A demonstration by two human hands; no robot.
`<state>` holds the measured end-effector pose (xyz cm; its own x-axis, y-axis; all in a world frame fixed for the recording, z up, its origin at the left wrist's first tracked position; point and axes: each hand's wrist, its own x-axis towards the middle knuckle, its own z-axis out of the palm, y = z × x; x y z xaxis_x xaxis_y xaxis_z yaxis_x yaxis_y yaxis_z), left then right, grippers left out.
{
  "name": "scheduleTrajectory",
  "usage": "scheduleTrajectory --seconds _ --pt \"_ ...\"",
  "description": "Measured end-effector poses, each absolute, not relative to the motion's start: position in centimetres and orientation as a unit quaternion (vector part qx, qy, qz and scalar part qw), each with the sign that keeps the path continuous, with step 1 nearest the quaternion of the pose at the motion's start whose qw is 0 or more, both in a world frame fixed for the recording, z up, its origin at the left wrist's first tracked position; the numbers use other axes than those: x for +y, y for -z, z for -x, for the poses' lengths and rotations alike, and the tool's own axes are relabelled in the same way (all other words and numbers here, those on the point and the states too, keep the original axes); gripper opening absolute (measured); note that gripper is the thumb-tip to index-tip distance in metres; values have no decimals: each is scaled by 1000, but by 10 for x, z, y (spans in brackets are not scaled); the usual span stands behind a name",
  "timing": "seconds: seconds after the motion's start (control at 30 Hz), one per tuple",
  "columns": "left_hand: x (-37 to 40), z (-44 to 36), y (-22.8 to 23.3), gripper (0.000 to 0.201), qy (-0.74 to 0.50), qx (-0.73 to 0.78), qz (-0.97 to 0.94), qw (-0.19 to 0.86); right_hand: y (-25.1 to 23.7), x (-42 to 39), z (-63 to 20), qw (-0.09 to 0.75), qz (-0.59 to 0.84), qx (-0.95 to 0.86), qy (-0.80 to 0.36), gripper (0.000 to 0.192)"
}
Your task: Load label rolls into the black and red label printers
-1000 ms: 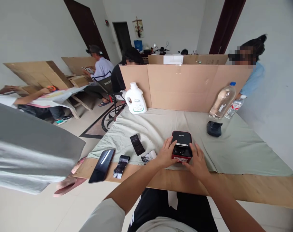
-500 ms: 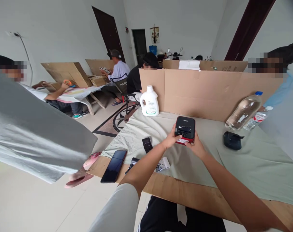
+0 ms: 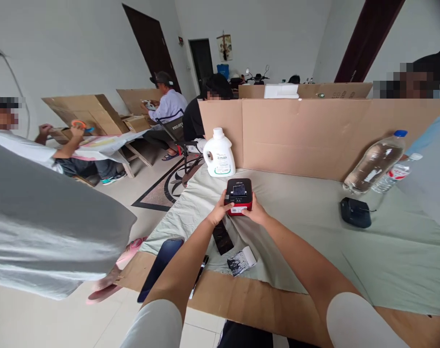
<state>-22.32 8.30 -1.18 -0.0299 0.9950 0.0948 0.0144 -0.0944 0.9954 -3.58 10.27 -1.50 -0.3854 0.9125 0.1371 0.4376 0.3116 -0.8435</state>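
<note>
Both hands hold a small red-and-black label printer point(image 3: 238, 195) over the cloth-covered surface point(image 3: 314, 227). The left hand point(image 3: 220, 212) grips its side at 9 o'clock, thumb laid on the red edge; the right hand point(image 3: 255, 212) closes on the corner at about 4 o'clock. The printer seems lifted slightly off the cloth, though the angle makes that hard to confirm.

At 12 o'clock from the printer a white detergent bottle point(image 3: 219, 153) stands before a cardboard divider point(image 3: 314, 133). At 6 o'clock lie a black strip point(image 3: 223, 238) and a printed paper roll point(image 3: 242, 261), with a dark phone point(image 3: 161, 266) at 7 o'clock, partly hidden by the left forearm. At 3 o'clock, well apart, sit a black device point(image 3: 355, 212) and a tilted clear water bottle point(image 3: 374, 163).
</note>
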Motion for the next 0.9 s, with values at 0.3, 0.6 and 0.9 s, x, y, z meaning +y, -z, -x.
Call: scheduleTrajectory --seconds 0.3,0.6,0.9 --pt "34 154 4 78 -455 698 -550 60 6 111 -81 185 599 -755 -193 72" --pt "-59 -6 38 60 -109 381 -908 137 -20 127 -289 64 878 -474 -31 82" --pt "-83 3 40 54 -55 302 -937 167 -14 88 -287 112 882 -446 -108 83"
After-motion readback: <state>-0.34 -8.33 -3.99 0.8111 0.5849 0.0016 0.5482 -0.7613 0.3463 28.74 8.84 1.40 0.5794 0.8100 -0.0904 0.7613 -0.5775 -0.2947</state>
